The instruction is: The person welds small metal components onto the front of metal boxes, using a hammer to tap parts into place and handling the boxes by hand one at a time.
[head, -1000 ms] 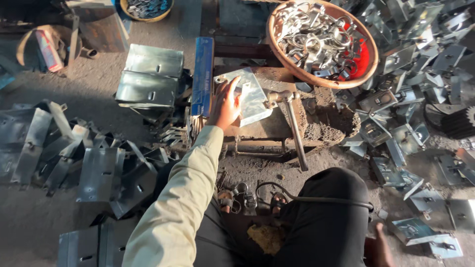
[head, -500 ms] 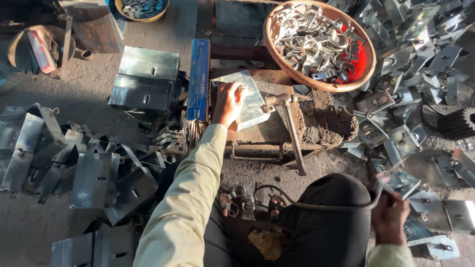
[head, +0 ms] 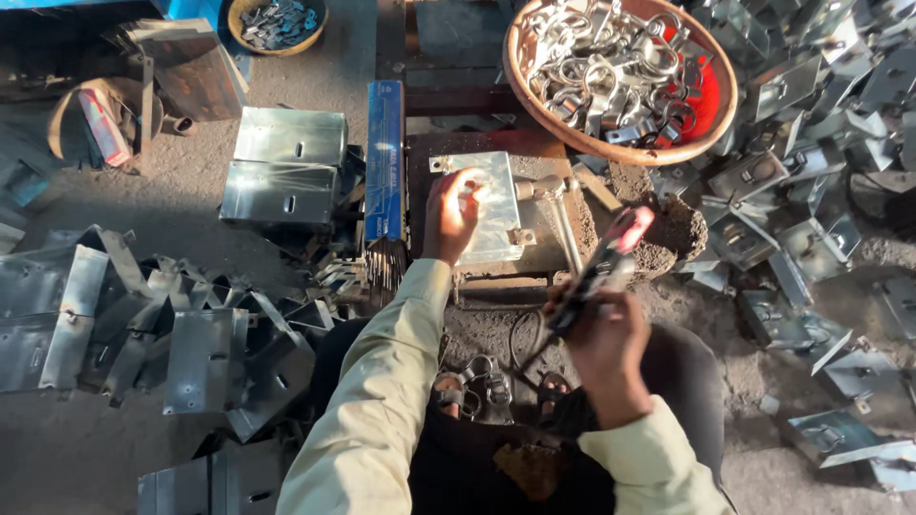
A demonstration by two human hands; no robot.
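My left hand (head: 448, 215) rests flat on a silvery sheet-metal plate (head: 491, 195) that lies on a dirty work block (head: 534, 257). My right hand (head: 603, 334) is closed around a welding electrode holder (head: 599, 267) with a red-tipped jaw, raised over the right side of the block. A cable runs from the holder down toward my lap. A hammer (head: 558, 215) lies on the block just right of the plate.
A round red basin (head: 711, 124) of metal shackles stands behind the block. A blue box of welding rods (head: 385, 157) lies to the left, with folded metal plates (head: 286, 167) beyond it. Heaps of sheet-metal pieces (head: 143, 324) surround me on both sides.
My right hand has come up from the lower right with the electrode holder and moved toward the block. My left hand has stayed on the plate.
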